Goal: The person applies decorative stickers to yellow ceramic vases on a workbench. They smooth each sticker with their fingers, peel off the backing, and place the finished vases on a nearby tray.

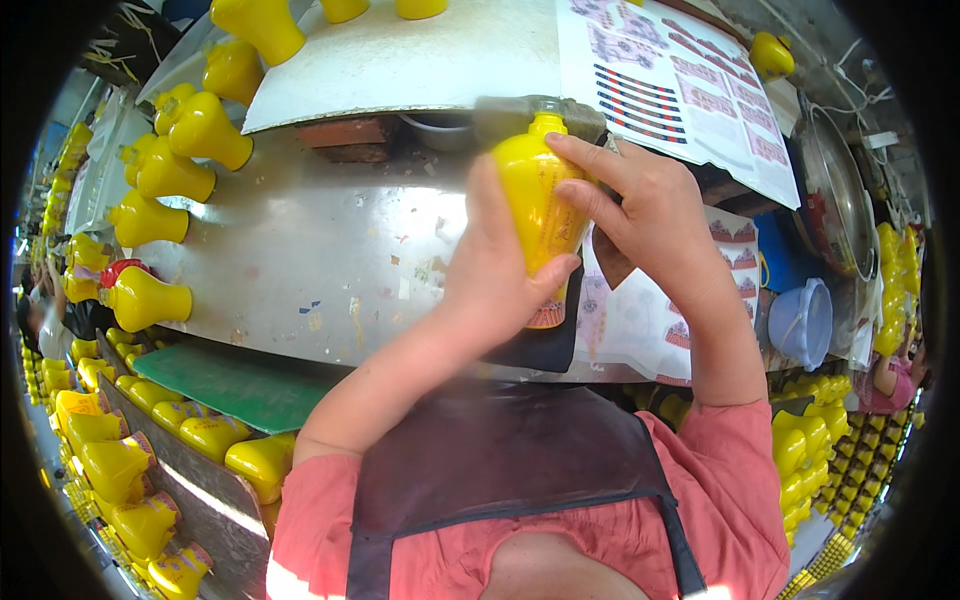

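A yellow vase-shaped bottle (540,200) with a narrow clear neck is tilted in front of me, with printed decoration on its side and a patterned band near its base. My left hand (495,250) is closed round its left side, the thumb across the lower front; its fingers are blurred. From the other side, my right hand (645,190) presses its thumb and forefinger on the bottle's upper right. Below that palm shows a flat brown pointed piece (612,260); whether the hand grips it I cannot tell. A dark cloth (545,345) lies under the bottle's base.
Several yellow bottles (150,298) line the table's left side. Printed decal sheets (690,80) lie at the back right, beside a white board (420,60). A pale blue bucket (802,322) stands right. Bricks (345,138) sit under the board. A green panel (225,385) is near left.
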Available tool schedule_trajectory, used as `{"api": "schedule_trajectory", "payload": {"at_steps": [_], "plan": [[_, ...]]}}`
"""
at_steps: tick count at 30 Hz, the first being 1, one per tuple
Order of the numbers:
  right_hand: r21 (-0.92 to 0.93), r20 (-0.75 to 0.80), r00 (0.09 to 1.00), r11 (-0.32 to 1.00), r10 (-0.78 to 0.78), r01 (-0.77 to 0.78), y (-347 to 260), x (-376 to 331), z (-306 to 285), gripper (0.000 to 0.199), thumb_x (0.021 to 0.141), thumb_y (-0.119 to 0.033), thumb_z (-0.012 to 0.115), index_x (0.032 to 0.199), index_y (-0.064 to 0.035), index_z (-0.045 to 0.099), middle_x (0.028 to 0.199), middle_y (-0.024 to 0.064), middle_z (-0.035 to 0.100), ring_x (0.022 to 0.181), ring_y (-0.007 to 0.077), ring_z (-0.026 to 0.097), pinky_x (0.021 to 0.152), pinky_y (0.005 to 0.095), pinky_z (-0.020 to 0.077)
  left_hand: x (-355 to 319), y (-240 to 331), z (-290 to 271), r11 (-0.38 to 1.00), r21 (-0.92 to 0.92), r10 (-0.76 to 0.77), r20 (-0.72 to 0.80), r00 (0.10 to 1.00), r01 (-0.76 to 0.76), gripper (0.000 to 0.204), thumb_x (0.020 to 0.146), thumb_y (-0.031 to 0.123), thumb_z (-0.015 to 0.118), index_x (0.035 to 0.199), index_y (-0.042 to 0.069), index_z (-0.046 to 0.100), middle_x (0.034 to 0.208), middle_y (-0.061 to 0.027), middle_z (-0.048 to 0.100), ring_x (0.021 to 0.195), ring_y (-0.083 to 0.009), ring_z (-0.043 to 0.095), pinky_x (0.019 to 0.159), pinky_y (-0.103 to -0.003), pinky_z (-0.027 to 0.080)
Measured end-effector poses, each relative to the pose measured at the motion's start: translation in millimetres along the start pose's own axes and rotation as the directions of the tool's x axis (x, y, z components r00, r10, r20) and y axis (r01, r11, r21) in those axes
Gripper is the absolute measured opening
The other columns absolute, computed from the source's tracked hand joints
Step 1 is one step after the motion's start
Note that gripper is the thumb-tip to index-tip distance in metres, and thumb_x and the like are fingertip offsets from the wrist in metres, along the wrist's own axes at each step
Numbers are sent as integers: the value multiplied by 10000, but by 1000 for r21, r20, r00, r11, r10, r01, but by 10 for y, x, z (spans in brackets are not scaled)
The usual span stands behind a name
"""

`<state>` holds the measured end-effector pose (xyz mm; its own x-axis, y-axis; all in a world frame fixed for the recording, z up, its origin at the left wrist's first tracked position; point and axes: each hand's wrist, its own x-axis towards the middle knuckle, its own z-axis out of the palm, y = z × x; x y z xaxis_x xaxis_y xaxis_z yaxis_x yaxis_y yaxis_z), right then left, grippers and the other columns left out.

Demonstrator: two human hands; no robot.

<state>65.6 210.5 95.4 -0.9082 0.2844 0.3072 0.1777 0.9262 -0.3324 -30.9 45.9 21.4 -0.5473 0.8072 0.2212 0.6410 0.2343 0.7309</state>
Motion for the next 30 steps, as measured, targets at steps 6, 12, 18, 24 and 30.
{"api": "schedule_trajectory", "payload": {"at_steps": [6,12,18,24,30], "plan": [[630,279,885,625,373,-462,138,152,-218,300,974,-232,660,1223,-67,682,871,25,668,841,129,651,765,285,526,3,-7,-51,993,-88,-72,61,996,77,1173,850,348,744,1592,-27,-84,1576,-337,215,1451,-489,316,1188,-501,323],[305,-147,989,952,13,32,-20,293,-181,226,886,-90,723,1099,-35,676,958,95,687,890,201,679,814,300,532,4,0,-38,990,-131,-51,10,999,52,1078,854,293,776,1574,-60,56,1585,-350,221,1436,-515,339,1184,-498,335],[30,-252,954,984,-164,177,14,493,-146,156,877,-116,699,1016,-47,685,874,166,665,832,378,663,740,440,532,-91,-126,-86,974,-209,-76,82,994,92,1086,838,325,777,1582,-68,90,1586,-331,265,1451,-491,339,1201,-482,315],[-20,-142,961,971,-238,238,-93,512,-133,135,891,-127,686,986,-30,681,925,187,659,855,391,671,770,453,541,-188,-199,-37,933,-342,-86,96,992,114,1093,839,349,763,1593,-72,93,1573,-334,317,1470,-452,345,1217,-468,292],[-92,-244,959,988,-142,122,37,514,-55,180,891,-146,705,1031,-35,697,951,159,680,869,356,690,786,424,557,-262,-311,-104,954,-271,-77,188,979,127,1162,800,312,806,1620,13,39,1585,-294,326,1495,-410,327,1229,-482,262]]}}
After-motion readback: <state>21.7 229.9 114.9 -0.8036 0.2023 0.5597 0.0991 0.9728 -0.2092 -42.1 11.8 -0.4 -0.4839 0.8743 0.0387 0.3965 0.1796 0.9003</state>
